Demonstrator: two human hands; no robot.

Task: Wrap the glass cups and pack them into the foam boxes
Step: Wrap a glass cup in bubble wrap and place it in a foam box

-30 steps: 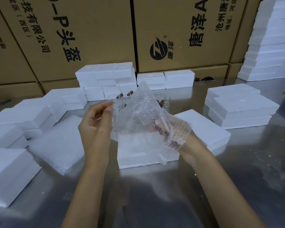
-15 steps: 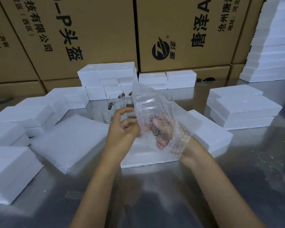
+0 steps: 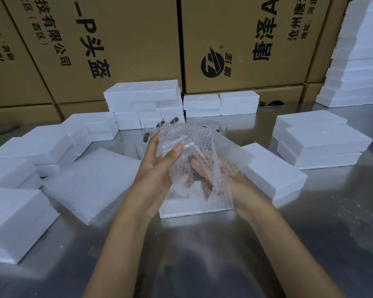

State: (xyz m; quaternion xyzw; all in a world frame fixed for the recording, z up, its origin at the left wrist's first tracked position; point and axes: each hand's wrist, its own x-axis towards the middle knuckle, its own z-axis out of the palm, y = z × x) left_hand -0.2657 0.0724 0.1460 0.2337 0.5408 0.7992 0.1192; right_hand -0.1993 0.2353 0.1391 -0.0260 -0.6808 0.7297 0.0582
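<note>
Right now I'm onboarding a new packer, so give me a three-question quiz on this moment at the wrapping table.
1. True or false: both hands grip the bubble wrap.
2. Which hand's thumb lies on the outside of the wrap? A) left hand B) right hand
3. Fill in: the unwrapped glass cups stand on the metal table, ______ the hands as seen from the head camera.

Key: 1 true; 2 A; 3 beyond.
</note>
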